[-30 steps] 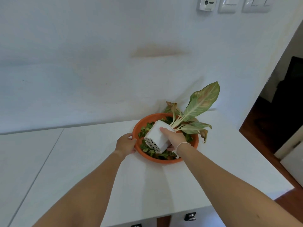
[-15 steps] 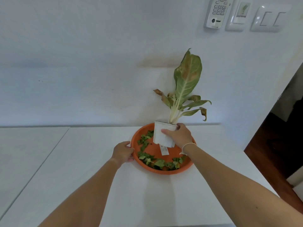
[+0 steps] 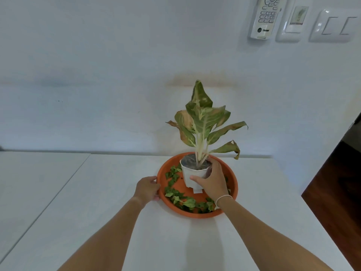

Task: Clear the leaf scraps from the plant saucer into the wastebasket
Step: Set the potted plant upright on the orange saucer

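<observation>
While pot [image 3: 192, 176] stands upright, scraps [image 3: 180, 199] around

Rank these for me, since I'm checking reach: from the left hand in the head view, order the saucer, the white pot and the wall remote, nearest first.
From the left hand:
1. Saucer, gripped at its left rim.
2. White pot, in the saucer, held by the right hand.
3. Wall remote, upper right.

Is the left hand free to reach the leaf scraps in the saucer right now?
Probably not: the left hand grips the saucer rim, though the leaf scraps lie open just beside it.
</observation>
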The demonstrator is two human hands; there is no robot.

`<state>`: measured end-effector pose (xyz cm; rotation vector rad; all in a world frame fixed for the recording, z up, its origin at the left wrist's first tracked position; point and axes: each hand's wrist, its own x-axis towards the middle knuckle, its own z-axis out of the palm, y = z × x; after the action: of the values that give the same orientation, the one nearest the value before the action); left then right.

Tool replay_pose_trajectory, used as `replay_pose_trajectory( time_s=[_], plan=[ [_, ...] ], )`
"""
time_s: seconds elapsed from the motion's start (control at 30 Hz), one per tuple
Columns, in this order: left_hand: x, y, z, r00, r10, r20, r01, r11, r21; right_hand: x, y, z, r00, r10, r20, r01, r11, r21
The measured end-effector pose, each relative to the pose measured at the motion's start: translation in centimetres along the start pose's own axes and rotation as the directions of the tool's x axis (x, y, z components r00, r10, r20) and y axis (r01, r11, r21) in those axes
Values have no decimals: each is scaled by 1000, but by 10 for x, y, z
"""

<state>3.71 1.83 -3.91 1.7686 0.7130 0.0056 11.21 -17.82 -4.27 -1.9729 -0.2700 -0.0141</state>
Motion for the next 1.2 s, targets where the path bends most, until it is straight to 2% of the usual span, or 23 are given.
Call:
replay_pose_trajectory(
  time_s=[0.53,0.8,1.0,1.2],
  plan=[
    [-11,3,2,1000,14,-7,-14,999,45,0,15,2,1000,-13,14,13,999,-39],
    [-13,5,2,1000,9,5,-9,998,56,3,19,-4,993,92,76,-100,989,105],
    [-15,5,3,1000,15,7,-15,998,64,13,21,-21,973,83,214,-126,973,192],
    [-14,4,3,1000,20,14,-21,997,76,19,22,-30,935,104,339,-157,979,132]
  ],
)
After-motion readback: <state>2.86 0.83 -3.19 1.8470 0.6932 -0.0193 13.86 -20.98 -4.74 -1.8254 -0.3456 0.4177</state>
